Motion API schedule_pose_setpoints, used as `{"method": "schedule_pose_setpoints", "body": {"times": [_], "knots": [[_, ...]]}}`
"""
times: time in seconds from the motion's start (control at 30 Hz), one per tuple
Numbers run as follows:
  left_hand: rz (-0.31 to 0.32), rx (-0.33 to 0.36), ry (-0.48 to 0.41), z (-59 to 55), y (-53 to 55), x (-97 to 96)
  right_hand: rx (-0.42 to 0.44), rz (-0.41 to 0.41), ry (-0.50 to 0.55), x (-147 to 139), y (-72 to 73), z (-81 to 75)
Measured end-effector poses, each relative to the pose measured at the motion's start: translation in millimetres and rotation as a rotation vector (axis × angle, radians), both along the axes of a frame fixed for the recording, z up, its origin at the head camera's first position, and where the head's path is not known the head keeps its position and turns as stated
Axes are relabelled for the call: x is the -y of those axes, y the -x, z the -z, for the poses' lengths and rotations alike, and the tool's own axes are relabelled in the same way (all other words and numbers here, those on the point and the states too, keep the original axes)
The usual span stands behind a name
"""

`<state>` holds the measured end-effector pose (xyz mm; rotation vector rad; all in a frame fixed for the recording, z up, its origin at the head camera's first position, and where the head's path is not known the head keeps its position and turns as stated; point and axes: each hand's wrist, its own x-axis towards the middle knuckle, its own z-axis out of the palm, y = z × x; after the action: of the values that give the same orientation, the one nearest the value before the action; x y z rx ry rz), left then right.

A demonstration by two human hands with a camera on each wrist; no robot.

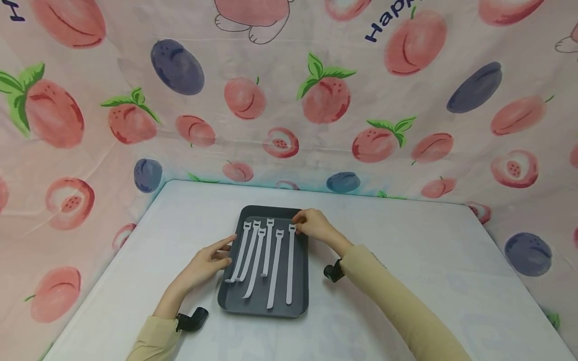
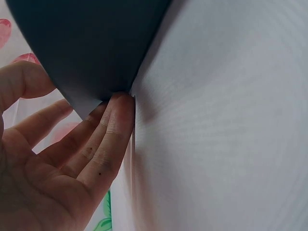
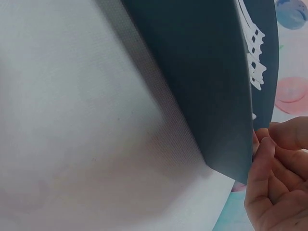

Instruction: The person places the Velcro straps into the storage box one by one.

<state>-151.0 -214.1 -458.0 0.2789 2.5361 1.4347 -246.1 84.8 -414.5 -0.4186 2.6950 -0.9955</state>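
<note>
A dark grey rectangular tray [image 1: 298,312] lies on the white table. In it are several white cable straps [image 1: 276,271] with slotted heads, laid lengthwise side by side. My right hand [image 1: 314,225] reaches over the tray's far right rim, thumb and finger pinching the head of the rightmost strap [image 1: 290,271]. In the right wrist view, the tray wall [image 3: 192,72] hides most of that strap. My left hand [image 1: 205,263] rests against the tray's left side with its fingers extended. The left wrist view shows its fingertips [image 2: 122,103] touching the tray's outer wall [image 2: 91,43] near the tabletop.
The white tabletop [image 1: 406,260] stretches out on both sides of the tray. Behind it and at the sides hangs a pink cloth [image 1: 280,90] printed with fruit. A black wrist camera [image 1: 193,319] sits on the left wrist, another camera [image 1: 334,271] on the right.
</note>
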Motion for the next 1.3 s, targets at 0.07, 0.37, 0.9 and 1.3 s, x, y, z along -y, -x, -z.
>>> {"method": "schedule_pose_setpoints", "body": {"times": [0.07, 0.37, 0.9, 1.3], "knots": [[0.001, 0.001, 0.003, 0.4, 0.2, 0.0, 0.004, 0.002, 0.003, 0.2, -0.6, 0.6], [-0.001, 0.0, 0.006, -1.8, 1.0, 0.2, -0.005, 0.013, 0.04, -1.2, -3.3, -0.8], [-0.001, 0.007, 0.017, -4.6, 1.3, 1.3, -0.054, 0.048, 0.133, -9.7, -16.5, -2.7], [0.034, -0.011, 0.032, -10.2, 3.7, 5.1, -0.094, 0.077, 0.21, -38.3, -38.3, -7.7]]}}
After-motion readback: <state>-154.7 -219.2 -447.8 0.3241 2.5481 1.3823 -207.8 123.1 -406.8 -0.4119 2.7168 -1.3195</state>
